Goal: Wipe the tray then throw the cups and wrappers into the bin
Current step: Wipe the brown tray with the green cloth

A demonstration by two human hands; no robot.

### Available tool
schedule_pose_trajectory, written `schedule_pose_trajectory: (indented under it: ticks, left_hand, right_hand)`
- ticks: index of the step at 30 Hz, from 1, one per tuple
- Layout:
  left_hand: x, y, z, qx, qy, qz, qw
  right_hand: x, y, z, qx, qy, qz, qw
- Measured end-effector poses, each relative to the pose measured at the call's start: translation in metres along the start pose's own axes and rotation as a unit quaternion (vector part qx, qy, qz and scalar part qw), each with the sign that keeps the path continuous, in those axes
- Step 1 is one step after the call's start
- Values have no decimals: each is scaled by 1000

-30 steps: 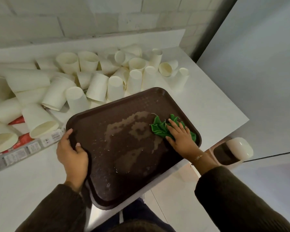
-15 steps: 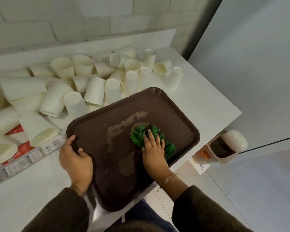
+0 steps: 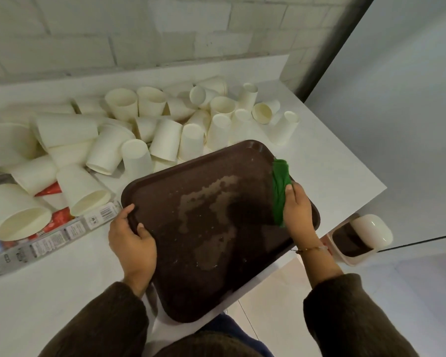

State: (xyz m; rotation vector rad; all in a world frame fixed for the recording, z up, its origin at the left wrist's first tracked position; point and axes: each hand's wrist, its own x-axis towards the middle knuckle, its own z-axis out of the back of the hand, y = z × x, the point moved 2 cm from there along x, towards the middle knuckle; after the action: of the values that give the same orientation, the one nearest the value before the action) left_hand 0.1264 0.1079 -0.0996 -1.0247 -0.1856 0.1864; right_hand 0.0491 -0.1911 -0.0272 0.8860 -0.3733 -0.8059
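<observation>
Green cloth [image 3: 280,189] in right hand [image 3: 298,212] now at right rim of tray [image 3: 216,279]

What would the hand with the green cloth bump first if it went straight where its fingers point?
Likely the raised far rim of the tray, just past the green cloth the right hand holds; beyond it are white paper cups. Depth is hard to judge.

Wrappers [image 3: 49,239] half beneath cups [image 3: 165,140] and off the left edge; cloth [image 3: 280,186] partly behind right hand [image 3: 298,215].
</observation>
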Motion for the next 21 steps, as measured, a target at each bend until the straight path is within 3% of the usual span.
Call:
schedule_pose_trajectory:
  ticks: [4, 7, 12, 15, 18, 21]
  left_hand:
    - [0, -1, 2, -1, -1, -13, 1000]
    - [0, 1, 2, -3, 3, -16, 1000]
    - [3, 2, 2, 3, -1, -19, 1000]
    - [4, 4, 2, 9, 1, -12, 1000]
    - [3, 5, 1, 31, 7, -17, 999]
    - [2, 9, 0, 44, 17, -4, 999]
  right_hand:
    - [17, -12, -24, -129, 77, 83, 985]
    - [31, -29, -42, -348, 108, 144, 920]
    - [43, -39, -55, -363, 183, 277, 870]
    - [48, -38, -62, -303, 161, 278, 897]
    - [51, -34, -67, -204, 105, 198, 953]
    - [58, -25, -78, -175, 81, 150, 970]
